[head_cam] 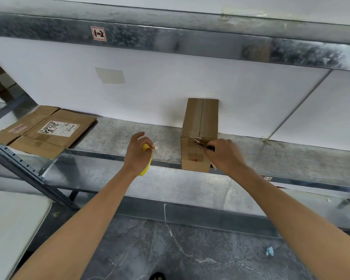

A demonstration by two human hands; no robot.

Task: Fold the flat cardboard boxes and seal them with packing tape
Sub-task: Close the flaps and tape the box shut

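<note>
The taped cardboard box (200, 120) stands on the metal shelf (113, 132), its far end against the white wall. At the box's near top edge, the right hand (225, 156) is curled tight around black-handled scissors (203, 145), whose blades touch the clear tape (192, 138) hanging over that edge. Left of the box and apart from it, the left hand (137, 155) grips a yellow tape roll (147, 168), fingers wrapped over it. Far left of the box, flat cardboard boxes (49, 130) lie stacked on the same shelf.
</note>
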